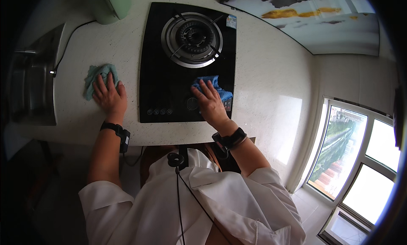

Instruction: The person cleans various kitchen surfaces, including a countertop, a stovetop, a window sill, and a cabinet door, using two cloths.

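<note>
On the pale speckled countertop (79, 117), a crumpled green cloth (90, 82) lies left of the gas hob. My left hand (109, 95) holds it down against the surface with spread fingers. A bunched blue cloth (224, 94) is under the fingers of my right hand (210, 103), which presses it to the black glass of the hob (162, 82). This cloth sits near the hob's front right corner, right of the round control knob (192, 103) and partly over the printed marks there. What lies beneath both palms is hidden.
A round burner with pan supports (194, 38) rises at the hob's back. Left are a steel sink (35, 82), a black cable (68, 41) crossing the counter, and a light green appliance or container (116, 6). A glossy panel (318, 25) stands behind right; a window (338, 149) is farther right.
</note>
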Motion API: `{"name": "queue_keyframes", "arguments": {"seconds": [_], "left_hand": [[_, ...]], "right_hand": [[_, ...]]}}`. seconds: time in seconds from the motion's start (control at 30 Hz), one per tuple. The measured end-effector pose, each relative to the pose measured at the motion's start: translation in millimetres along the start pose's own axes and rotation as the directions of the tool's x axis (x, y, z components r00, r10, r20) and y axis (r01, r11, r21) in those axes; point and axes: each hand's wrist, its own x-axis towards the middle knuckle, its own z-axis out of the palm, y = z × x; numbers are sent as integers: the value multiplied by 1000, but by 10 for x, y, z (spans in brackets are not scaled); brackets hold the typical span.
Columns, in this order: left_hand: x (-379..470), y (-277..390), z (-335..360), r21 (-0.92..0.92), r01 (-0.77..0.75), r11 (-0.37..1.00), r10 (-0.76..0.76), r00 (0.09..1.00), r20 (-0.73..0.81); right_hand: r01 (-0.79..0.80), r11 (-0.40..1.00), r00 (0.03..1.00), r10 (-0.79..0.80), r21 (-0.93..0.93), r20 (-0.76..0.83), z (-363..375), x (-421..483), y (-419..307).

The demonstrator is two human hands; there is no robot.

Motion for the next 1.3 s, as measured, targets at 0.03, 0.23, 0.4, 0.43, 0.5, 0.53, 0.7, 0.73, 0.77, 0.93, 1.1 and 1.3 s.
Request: {"name": "queue_keyframes", "arguments": {"seconds": [0.03,0.23,0.4,0.43,0.5,0.53,0.7,0.73,0.77,0.93,1.1,1.3], "left_hand": [[-1,-14,-5,7,-2,1000,2,1000,0],[13,-33,-16,-13,-28,1000,28,999,-40],[28,3,-37,-1,-23,1000,23,999,-36],[30,-9,-45,-8,-29,1000,29,999,-31],[22,-31,-34,-13,-40,999,39,998,-49],[19,-34,-32,-8,-40,999,40,998,-39],[34,27,-82,24,-15,1000,14,1000,19],[60,43,-98,19,-22,1000,22,1000,4],[66,31,-126,23,-22,999,22,1000,2],[55,-55,15,-24,-42,999,43,999,33],[16,-135,55,-2,-80,997,80,997,0],[-13,-219,179,41,-103,994,103,995,6]], "right_hand": [[1,998,997,4,-66,76,13,2,10],[-388,915,917,396,112,-58,-328,-344,871],[-236,969,971,237,66,-4,-282,-267,897],[-218,975,976,218,53,-9,-281,-216,916],[-151,988,989,151,16,7,-306,-105,972],[-90,996,995,90,-19,29,-317,-40,999],[-43,987,992,61,-157,114,-487,580,1305],[-48,989,994,60,-141,89,-466,700,1359],[-53,991,996,61,-124,62,-451,847,1424],[-32,994,999,33,-105,8,-628,1768,1888],[-63,945,971,133,321,-199,-680,2273,1977],[23,998,989,-13,63,-149,-555,2364,2206]]}}
